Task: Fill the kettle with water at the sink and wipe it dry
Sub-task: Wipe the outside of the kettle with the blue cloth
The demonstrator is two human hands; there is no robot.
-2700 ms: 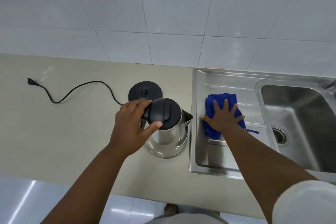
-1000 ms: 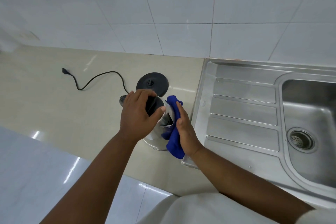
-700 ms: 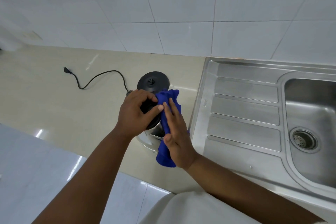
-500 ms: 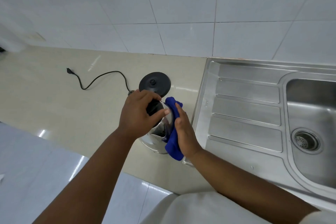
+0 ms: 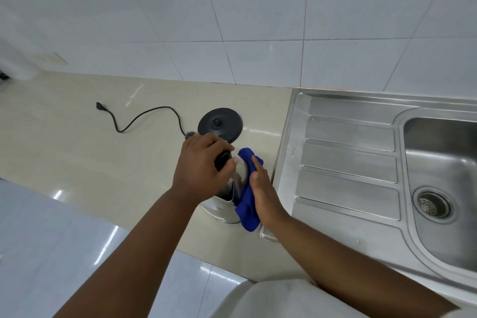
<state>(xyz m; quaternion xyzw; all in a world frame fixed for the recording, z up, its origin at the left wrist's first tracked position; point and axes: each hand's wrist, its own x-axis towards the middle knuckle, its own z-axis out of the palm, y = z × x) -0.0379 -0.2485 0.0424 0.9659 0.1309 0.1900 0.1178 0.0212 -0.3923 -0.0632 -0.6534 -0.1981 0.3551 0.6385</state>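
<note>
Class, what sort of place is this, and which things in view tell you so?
Most likely a kitchen: a steel sink with draining board set in a beige counter, a white tiled wall and a kettle.

- Bright, even, cool light; shadows v. soft.
- Glare streaks on floor tiles (image 5: 108, 242) & worktop (image 5: 77, 152); sheen on sink (image 5: 348, 137).
- Wide-angle bend at edges; far-left corner blurry, centre sharp.
</note>
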